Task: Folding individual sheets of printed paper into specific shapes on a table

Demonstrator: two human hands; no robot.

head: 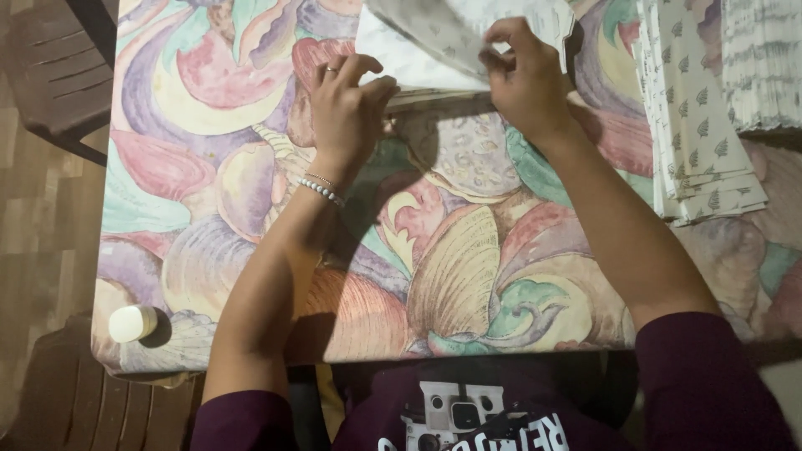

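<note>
Grip, right hand [526, 79]: fingers closed in a pinch on the raised flap of a pale patterned paper sheet [434, 42], bent upward near the far edge of the table [251, 167].
Grip, left hand [347, 104]: fingers curled, knuckles and fingertips pressing the sheet's lower layer flat beside the fold; ring and beaded bracelet worn.
Step in hand, as judged: a fold being formed in the sheet, one hand anchoring, the other turning the flap over.
Next move calls for: edges aligned before the crease is pressed down, the anchoring hand kept firm so the sheet does not slip.
Nearby: stack of patterned paper sheets [702, 125] to the right, apart; small white round container [132, 323] at the near left corner; brown plastic chair [50, 67] beyond the left edge.
</note>
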